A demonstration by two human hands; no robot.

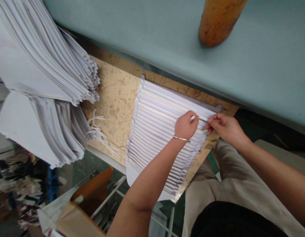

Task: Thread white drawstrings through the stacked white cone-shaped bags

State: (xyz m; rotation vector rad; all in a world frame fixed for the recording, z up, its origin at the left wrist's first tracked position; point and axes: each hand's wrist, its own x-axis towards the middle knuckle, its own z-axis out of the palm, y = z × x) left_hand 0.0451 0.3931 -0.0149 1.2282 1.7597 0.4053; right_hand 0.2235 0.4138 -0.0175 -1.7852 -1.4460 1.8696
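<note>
A fanned row of overlapping white paper sheets (152, 121) lies on a wooden board, their edges stepped like slats. Over its upper right part my left hand (187, 125) is closed in a pinch, with a thin white strip (203, 119) running from it toward the right. My right hand (222, 126) pinches at the strip's other end, by the right edge of the sheets, its lower fingers touching the papers. What lies between the right fingertips is mostly hidden. A bracelet circles my left wrist.
Two thick stacks of white folded sheets (44, 59) stand at the left. Loose white strips (100, 135) lie beside them on the wooden board (115, 89). Behind is a blue-green surface (147, 29) with an orange-brown cylinder (219, 23). An open brown carton (78, 207) sits below.
</note>
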